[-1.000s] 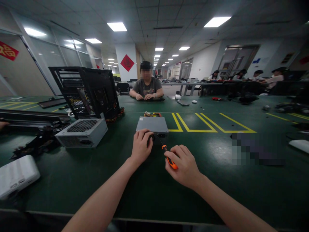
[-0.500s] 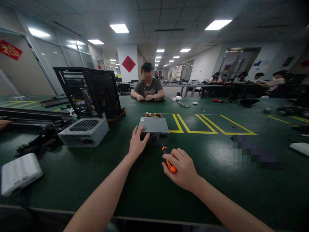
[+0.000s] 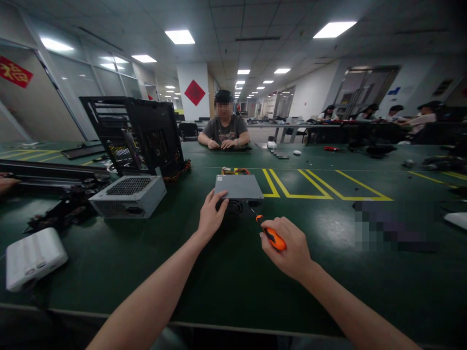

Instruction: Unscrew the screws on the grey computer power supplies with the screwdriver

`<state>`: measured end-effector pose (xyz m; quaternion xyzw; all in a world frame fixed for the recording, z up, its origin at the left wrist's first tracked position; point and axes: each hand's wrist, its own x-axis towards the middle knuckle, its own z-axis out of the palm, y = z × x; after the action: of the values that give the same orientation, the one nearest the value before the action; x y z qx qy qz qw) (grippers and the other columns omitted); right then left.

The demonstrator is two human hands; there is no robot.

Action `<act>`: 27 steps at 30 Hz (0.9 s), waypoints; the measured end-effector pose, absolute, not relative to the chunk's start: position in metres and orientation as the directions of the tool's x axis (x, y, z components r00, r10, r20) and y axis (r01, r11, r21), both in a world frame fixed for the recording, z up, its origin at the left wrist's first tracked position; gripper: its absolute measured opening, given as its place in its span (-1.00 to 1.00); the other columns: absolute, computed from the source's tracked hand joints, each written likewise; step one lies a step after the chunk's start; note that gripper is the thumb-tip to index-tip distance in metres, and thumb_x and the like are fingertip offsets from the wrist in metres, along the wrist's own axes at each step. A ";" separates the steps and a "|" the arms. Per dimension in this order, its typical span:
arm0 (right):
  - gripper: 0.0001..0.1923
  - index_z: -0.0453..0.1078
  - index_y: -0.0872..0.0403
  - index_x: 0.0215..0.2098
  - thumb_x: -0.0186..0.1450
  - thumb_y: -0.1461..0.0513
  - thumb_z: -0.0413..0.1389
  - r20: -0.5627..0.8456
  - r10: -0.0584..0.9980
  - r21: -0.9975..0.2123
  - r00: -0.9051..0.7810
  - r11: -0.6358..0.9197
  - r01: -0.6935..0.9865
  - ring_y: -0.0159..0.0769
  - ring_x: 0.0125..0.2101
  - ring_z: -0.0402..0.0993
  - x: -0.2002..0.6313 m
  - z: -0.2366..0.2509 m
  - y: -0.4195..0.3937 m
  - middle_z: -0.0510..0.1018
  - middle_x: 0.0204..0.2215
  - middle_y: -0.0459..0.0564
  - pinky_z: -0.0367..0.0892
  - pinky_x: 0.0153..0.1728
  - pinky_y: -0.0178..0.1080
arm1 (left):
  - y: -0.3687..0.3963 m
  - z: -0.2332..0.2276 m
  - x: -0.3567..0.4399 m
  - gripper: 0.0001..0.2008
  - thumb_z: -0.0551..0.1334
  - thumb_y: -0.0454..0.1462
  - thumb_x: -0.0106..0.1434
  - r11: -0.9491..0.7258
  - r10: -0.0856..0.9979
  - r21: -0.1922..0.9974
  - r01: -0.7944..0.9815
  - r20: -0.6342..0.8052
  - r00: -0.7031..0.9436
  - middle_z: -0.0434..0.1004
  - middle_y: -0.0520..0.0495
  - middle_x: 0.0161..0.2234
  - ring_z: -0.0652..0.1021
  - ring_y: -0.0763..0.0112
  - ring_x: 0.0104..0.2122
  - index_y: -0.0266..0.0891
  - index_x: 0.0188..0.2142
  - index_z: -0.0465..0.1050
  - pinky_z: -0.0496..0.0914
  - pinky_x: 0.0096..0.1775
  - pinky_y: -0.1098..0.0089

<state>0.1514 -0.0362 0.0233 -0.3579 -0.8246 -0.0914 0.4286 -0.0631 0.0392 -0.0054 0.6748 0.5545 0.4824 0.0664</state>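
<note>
A grey computer power supply (image 3: 241, 185) lies on the green table in front of me, its fan and socket side facing me and a bundle of wires behind it. My left hand (image 3: 211, 214) grips its left front corner, fingers on the top and thumb by the front face. In my right hand (image 3: 290, 245) is an orange and black screwdriver (image 3: 275, 239), fingers wrapped round the handle. The thin shaft points up and left to the lower front face, below the socket. Whether the tip touches the case I cannot tell.
To the left are a second power supply (image 3: 127, 197), an open black computer case (image 3: 146, 136) and dark cables (image 3: 69, 209). A white box-shaped device (image 3: 34, 260) sits nearer. A person (image 3: 223, 129) sits opposite; another person's hand (image 3: 8, 183) shows at the left edge.
The power supply has shifted slightly right with my left hand. My right hand has moved right, and the screwdriver now slants more to the left.
</note>
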 end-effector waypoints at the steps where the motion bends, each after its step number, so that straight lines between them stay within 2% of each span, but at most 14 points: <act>1: -0.88 0.33 0.12 -0.34 0.22 0.23 0.00 0.766 0.507 -0.145 -0.394 0.734 0.663 -0.37 -0.48 0.25 0.150 0.024 -0.037 0.37 -0.50 -0.05 0.17 -0.44 -0.29 | 0.039 -0.005 -0.062 -0.69 0.05 -0.15 0.27 -0.376 0.811 0.616 0.693 0.580 -0.076 0.23 -0.09 0.10 0.31 0.26 0.09 -0.04 -0.01 0.33 0.26 0.05 0.19; 4: -0.86 0.36 0.11 -0.40 0.22 0.20 0.03 0.740 0.509 -0.117 -0.439 0.741 0.662 -0.36 -0.47 0.21 0.148 0.024 -0.040 0.31 -0.52 -0.05 0.15 -0.45 -0.29 | 0.036 -0.003 -0.056 -0.68 0.02 -0.18 0.29 -0.372 0.775 0.528 0.763 0.629 -0.057 0.14 -0.16 0.14 0.27 0.21 0.12 -0.10 0.01 0.30 0.25 0.05 0.15; 7: -0.82 0.37 0.10 -0.38 0.24 0.16 0.03 0.722 0.512 -0.080 -0.466 0.730 0.679 -0.34 -0.45 0.21 0.147 0.022 -0.041 0.32 -0.51 -0.04 0.15 -0.43 -0.28 | 0.030 0.001 -0.048 -0.68 0.07 -0.23 0.26 -0.384 0.688 0.301 0.873 0.724 0.053 0.00 -0.17 0.22 0.10 0.12 0.20 -0.12 0.01 0.31 0.08 0.13 0.01; 9: -0.79 0.36 0.13 -0.28 0.25 0.15 0.01 0.730 0.518 -0.084 -0.445 0.715 0.694 -0.33 -0.45 0.24 0.148 0.020 -0.040 0.36 -0.48 -0.02 0.16 -0.43 -0.27 | 0.026 0.003 -0.043 -0.67 0.07 -0.27 0.25 -0.422 0.652 0.150 0.894 0.735 0.185 0.05 -0.13 0.22 0.07 0.14 0.22 -0.10 0.02 0.29 -0.07 0.17 -0.04; 11: -0.74 0.31 0.16 -0.18 0.26 0.15 -0.01 0.739 0.539 -0.124 -0.405 0.700 0.704 -0.35 -0.47 0.27 0.149 0.018 -0.040 0.41 -0.45 -0.01 0.18 -0.43 -0.27 | 0.023 0.005 -0.039 -0.63 0.05 -0.28 0.26 -0.469 0.642 0.072 0.880 0.712 0.284 0.15 -0.11 0.18 0.12 0.22 0.20 -0.12 0.08 0.23 -0.12 0.19 0.01; 14: -0.78 0.30 0.17 -0.20 0.25 0.19 -0.01 0.732 0.554 -0.160 -0.397 0.706 0.690 -0.37 -0.50 0.28 0.148 0.017 -0.041 0.41 -0.47 -0.03 0.18 -0.43 -0.29 | 0.023 0.005 -0.038 -0.59 0.03 -0.30 0.27 -0.501 0.648 0.058 0.863 0.686 0.330 0.24 -0.09 0.13 0.19 0.30 0.17 -0.16 0.12 0.17 -0.07 0.20 0.13; 18: -0.86 0.34 0.13 -0.30 0.20 0.25 -0.01 0.693 0.525 -0.093 -0.494 0.744 0.661 -0.35 -0.47 0.23 0.145 0.018 -0.042 0.36 -0.48 -0.03 0.15 -0.43 -0.28 | 0.025 0.005 -0.039 -0.61 0.04 -0.29 0.25 -0.488 0.664 0.087 0.869 0.683 0.305 0.27 -0.07 0.10 0.24 0.29 0.13 -0.15 0.09 0.20 -0.01 0.18 0.17; 23: -0.83 0.37 0.10 -0.37 0.23 0.16 0.02 0.699 0.524 -0.079 -0.486 0.733 0.676 -0.33 -0.45 0.22 0.144 0.020 -0.041 0.34 -0.50 -0.03 0.15 -0.43 -0.27 | 0.025 0.006 -0.039 -0.61 0.10 -0.26 0.21 -0.475 0.680 0.114 0.873 0.677 0.282 0.28 -0.07 0.09 0.24 0.27 0.11 -0.13 0.05 0.23 0.02 0.15 0.17; 27: -0.81 0.32 0.10 -0.23 0.25 0.18 0.00 0.740 0.543 -0.167 -0.397 0.720 0.673 -0.37 -0.47 0.29 0.147 0.018 -0.038 0.42 -0.46 -0.04 0.20 -0.43 -0.29 | 0.025 0.007 -0.039 -0.61 0.12 -0.25 0.19 -0.474 0.688 0.116 0.873 0.667 0.285 0.26 -0.08 0.10 0.23 0.25 0.12 -0.13 0.04 0.23 0.01 0.14 0.16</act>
<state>0.1470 -0.0384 0.0184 -0.3655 -0.8321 -0.0794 0.4095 -0.0393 0.0248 0.0074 0.7897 0.4943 0.3364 -0.1374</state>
